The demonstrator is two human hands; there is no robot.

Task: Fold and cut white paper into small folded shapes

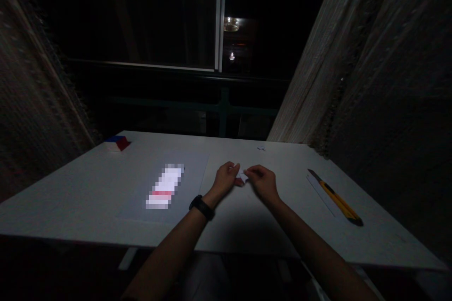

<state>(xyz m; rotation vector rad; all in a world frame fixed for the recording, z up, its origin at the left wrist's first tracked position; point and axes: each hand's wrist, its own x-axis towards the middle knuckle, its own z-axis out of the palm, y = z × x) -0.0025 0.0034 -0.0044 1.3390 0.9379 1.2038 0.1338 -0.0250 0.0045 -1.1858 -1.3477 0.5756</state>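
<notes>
We're mid-fold: left hand (226, 179) and right hand (263, 181) both pinched shut on a small paper (242, 177) at mid-table (247, 230), knife (339, 201) well apart on the right; any next crease probably calls for fine, steady fingertip pressure.

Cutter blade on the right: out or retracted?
Out, it seems: a thin grey tip sticks past the yellow body of the cutter, which lies beside a ruler.

Dim, grainy view; window (141, 19) black, table (247, 225) faintly lit, edges stretched and blurred.
</notes>
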